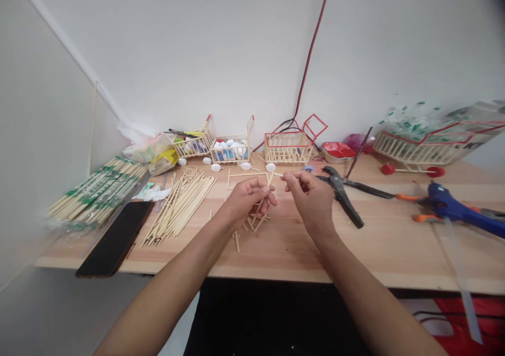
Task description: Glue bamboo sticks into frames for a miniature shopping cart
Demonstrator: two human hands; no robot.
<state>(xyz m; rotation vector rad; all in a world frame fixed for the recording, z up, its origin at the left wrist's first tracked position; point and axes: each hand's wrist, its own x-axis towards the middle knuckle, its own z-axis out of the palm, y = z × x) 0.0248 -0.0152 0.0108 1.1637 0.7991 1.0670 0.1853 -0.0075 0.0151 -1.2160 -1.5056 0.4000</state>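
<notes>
My left hand is closed around a few thin wooden sticks, which cross above its thumb. Facing it, my right hand pinches a short pale stick whose end meets those sticks. Whether the pieces are joined cannot be made out. Under my left hand lie several cut stick pieces. Just behind the hands, longer sticks form an angled frame on the wooden table. Black-handled pliers rest to the right of my right hand.
Small stick-built carts line the wall, one with a red rim. A larger cart stands far right near a blue glue gun. Loose sticks, a phone and packaged chopsticks lie left. A red paint dish sits behind.
</notes>
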